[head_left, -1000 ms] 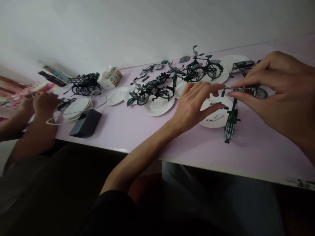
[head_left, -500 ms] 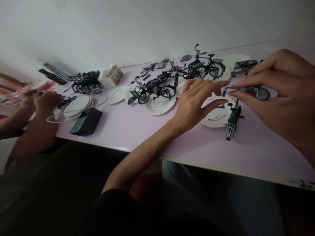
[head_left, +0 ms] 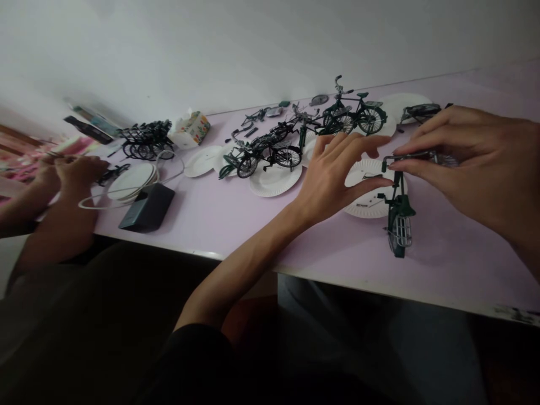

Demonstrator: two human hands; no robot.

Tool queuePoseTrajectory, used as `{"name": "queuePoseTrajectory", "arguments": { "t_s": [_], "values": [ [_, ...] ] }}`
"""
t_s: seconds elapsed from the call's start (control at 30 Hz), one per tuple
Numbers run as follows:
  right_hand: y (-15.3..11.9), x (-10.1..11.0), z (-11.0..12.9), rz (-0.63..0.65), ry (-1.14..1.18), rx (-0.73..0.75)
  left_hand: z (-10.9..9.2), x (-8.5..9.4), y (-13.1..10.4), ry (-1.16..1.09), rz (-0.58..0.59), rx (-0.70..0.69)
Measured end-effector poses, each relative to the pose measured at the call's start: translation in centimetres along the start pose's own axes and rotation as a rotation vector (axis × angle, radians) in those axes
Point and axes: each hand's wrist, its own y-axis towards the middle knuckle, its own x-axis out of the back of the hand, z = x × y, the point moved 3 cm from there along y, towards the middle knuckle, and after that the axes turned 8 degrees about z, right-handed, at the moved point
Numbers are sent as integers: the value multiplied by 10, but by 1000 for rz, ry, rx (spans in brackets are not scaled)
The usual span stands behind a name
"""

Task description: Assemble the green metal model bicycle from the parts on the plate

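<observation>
My right hand (head_left: 476,163) pinches the handlebar of a small green model bicycle (head_left: 399,216) between thumb and fingers. The bicycle's saddle and wire rear rack face the table's front edge, and its front wheel is partly hidden by the hand. Left of the handlebar, my left hand (head_left: 333,174) has its thumb and fingers spread, holding nothing, with the thumb tip close to the bicycle's frame. Beneath and beyond that thumb lies a paper plate (head_left: 358,211) with a few small parts on it.
More model bicycles (head_left: 363,112) and a bicycle lying on a plate (head_left: 274,188) fill the table's back. To the left are a tissue box (head_left: 198,128), stacked plates (head_left: 126,183), a dark block (head_left: 147,208), a white cable and another person's hands (head_left: 71,171).
The bicycle's rear end has swung toward the front edge and tilted, showing more of its rack and wheel. My right hand has moved slightly lower; my left hand has barely shifted.
</observation>
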Motion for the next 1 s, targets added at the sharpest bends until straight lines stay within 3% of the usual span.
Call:
{"name": "queuePoseTrajectory", "arguments": {
  "t_s": [0.23,0.37,0.47,0.73,0.9,1.0],
  "values": [
    [3,6,-9,-43,271,-195,14,-13,1,-749,223,47],
    [4,3,-14,79,472,-275,7,-16,2,-1091,418,187],
    [5,-1,-15,158,520,-261,0,-15,2,-1249,463,236],
    [5,-8,-34,137,706,-440,2,-15,3,-1319,337,255],
    [7,-8,-53,253,827,-528,22,-14,3,-1212,137,312],
    [8,-9,-62,257,867,-570,37,-19,2,-1161,55,314]
  ]
}}
